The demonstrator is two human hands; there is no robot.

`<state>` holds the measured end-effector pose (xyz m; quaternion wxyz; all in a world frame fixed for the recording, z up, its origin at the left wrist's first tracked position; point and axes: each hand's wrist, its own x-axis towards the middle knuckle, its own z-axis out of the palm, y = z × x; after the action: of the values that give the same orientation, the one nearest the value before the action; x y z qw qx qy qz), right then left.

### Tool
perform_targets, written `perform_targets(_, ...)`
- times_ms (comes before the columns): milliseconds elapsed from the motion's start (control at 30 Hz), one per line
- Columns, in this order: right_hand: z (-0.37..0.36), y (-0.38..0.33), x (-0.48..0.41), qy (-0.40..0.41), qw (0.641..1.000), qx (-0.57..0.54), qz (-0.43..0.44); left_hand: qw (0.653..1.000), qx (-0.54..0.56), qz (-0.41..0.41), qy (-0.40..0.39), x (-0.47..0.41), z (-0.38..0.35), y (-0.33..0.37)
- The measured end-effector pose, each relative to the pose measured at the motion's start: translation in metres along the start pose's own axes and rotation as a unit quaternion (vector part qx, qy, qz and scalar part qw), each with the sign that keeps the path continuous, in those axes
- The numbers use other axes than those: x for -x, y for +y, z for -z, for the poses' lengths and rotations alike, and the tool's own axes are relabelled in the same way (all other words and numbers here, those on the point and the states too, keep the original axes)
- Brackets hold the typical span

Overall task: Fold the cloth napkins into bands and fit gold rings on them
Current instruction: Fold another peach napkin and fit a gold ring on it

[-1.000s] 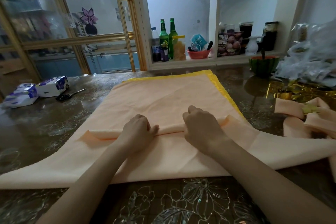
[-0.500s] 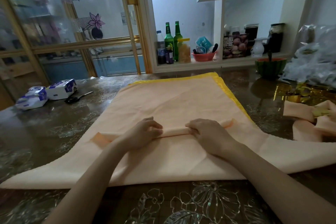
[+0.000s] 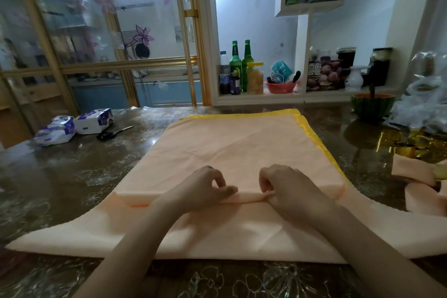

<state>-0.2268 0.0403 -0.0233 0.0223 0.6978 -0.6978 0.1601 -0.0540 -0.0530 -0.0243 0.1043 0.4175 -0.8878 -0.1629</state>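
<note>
A large peach cloth napkin (image 3: 237,145) with a yellow hem lies spread on the table. A narrow pleat runs across its middle. My left hand (image 3: 205,189) pinches that pleat between thumb and fingers. Just to its right, my right hand (image 3: 285,184) grips the same fold with curled fingers. Gold rings (image 3: 408,149) lie at the right edge of the table. Below them rest more peach napkins (image 3: 418,176), folded, one with a gold ring on it.
Two tissue packs (image 3: 75,124) and black scissors (image 3: 113,133) lie at the left on the glass-topped table (image 3: 60,176). A watermelon-shaped bowl (image 3: 372,106) and clear plastic bags (image 3: 425,106) stand at the far right. Bottles and jars fill the shelf behind.
Both hands have shifted slightly forward along the napkin and re-pinched the fold; the pleat now sits a little further up the cloth. The camera has tilted upward.
</note>
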Motion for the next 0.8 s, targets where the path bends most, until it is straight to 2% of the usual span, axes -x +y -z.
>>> perform_targets(67,-0.001,-0.005,0.002,-0.041,0.999,0.030,0.019,1.000,-0.019,0.020,-0.001,-0.003,-0.007,0.002)
perform_targets(133,0.001,-0.010,0.003,-0.069,0.997,0.036,0.021,0.996,-0.053,0.054,-0.036,-0.003,-0.014,0.003)
perform_targets(200,0.001,-0.014,0.002,-0.054,0.998,0.023,0.014,0.991,-0.101,0.055,-0.069,-0.002,-0.021,0.002)
perform_targets(300,-0.006,-0.016,0.000,0.010,0.999,0.034,0.009,0.988,-0.131,0.046,-0.074,0.001,-0.023,0.003)
perform_targets(367,-0.017,-0.014,-0.002,0.013,0.998,0.049,0.030,0.989,-0.127,0.038,-0.070,0.002,-0.023,0.003)
perform_targets(500,-0.016,-0.006,-0.004,-0.041,0.999,-0.005,0.023,0.997,-0.042,0.016,-0.060,-0.002,-0.009,-0.003)
perform_targets(600,-0.005,0.002,-0.005,-0.066,0.997,-0.039,0.011,0.998,-0.041,0.001,-0.045,0.000,0.005,-0.007)
perform_targets(733,0.001,0.002,-0.003,-0.038,0.994,-0.104,0.004,0.999,-0.043,-0.003,-0.025,0.004,0.010,-0.005)
perform_targets(800,0.001,-0.001,-0.001,-0.020,0.996,-0.089,0.014,0.999,-0.032,-0.005,-0.015,0.006,0.012,-0.003)
